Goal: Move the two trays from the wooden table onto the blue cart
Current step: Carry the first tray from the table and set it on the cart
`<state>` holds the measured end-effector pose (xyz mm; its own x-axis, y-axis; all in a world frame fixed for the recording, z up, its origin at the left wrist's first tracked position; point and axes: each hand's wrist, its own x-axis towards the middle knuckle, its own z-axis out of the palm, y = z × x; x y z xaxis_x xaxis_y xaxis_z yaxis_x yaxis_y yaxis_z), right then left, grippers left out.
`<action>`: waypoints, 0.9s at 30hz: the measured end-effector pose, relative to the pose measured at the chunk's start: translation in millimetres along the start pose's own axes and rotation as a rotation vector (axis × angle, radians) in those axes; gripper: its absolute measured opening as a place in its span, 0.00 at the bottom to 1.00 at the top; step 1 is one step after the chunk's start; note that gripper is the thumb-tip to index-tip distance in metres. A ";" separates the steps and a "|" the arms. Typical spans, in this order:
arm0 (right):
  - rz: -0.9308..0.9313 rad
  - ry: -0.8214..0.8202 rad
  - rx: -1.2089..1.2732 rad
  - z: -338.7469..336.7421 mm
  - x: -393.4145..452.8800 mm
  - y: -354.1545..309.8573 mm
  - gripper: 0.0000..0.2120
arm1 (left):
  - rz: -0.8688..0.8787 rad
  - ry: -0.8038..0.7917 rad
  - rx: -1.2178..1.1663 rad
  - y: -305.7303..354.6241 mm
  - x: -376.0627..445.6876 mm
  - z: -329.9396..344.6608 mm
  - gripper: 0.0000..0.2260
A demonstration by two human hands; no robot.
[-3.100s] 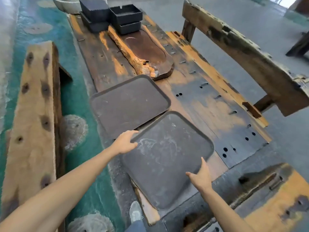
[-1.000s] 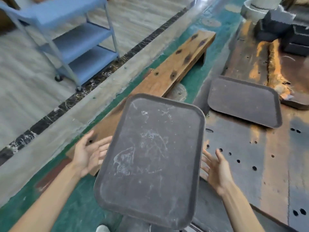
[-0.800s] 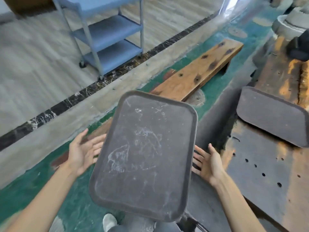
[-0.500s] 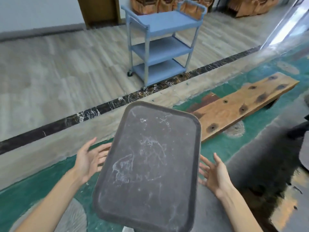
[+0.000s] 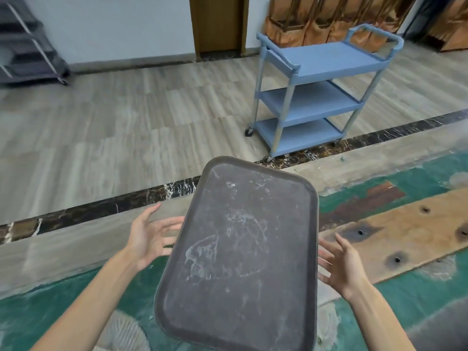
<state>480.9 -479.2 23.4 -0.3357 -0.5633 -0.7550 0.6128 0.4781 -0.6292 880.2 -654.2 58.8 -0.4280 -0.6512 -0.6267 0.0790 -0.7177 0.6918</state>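
A dark grey rectangular tray point(image 5: 240, 249), scuffed with white marks, hangs in the air in front of me, long side pointing away. My left hand point(image 5: 152, 234) presses against its left edge and my right hand point(image 5: 339, 264) against its right edge, fingers spread and reaching under it. The blue cart point(image 5: 329, 59) with three shelves stands ahead and to the right on the pale wood floor, all shelves bare. The second tray and the wooden table are out of view.
A long wooden bench plank point(image 5: 405, 234) with dark holes lies at the right on the green floor. A black marble strip point(image 5: 101, 209) and a grey kerb cross between me and the cart. A dark rack point(image 5: 27, 46) stands far left, a brown door point(image 5: 217, 24) behind.
The tray has come up off the wooden table, held between both hands. The view has swung left: the table and other tray have left the frame and the cart now stands ahead.
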 end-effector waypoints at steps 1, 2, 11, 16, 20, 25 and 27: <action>0.017 -0.003 0.009 9.5 13.4 -12.7 0.21 | -0.010 0.021 0.000 12.2 13.1 1.8 0.37; 0.033 -0.002 0.019 17.4 25.7 -24.5 0.21 | -0.024 0.033 -0.003 25.0 25.8 3.5 0.37; 0.052 0.040 0.007 69.8 118.3 -119.3 0.19 | -0.080 0.020 -0.037 118.3 131.0 16.4 0.38; 0.064 0.117 0.088 89.4 163.4 -158.4 0.20 | -0.128 0.036 0.056 162.8 196.3 29.6 0.37; 0.063 0.197 0.138 104.6 206.1 -192.3 0.20 | -0.150 0.011 0.125 204.4 272.5 43.2 0.36; 0.031 0.315 0.171 129.1 258.0 -243.1 0.21 | -0.203 -0.081 0.190 268.3 375.3 64.5 0.35; 0.070 0.377 0.158 140.2 268.0 -265.5 0.21 | -0.230 -0.066 0.215 294.7 400.4 76.2 0.34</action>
<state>328.5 -851.6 14.0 -0.5100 -0.2329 -0.8281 0.7356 0.3810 -0.5602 663.5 -1107.7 39.1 -0.4706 -0.4554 -0.7558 -0.2157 -0.7712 0.5989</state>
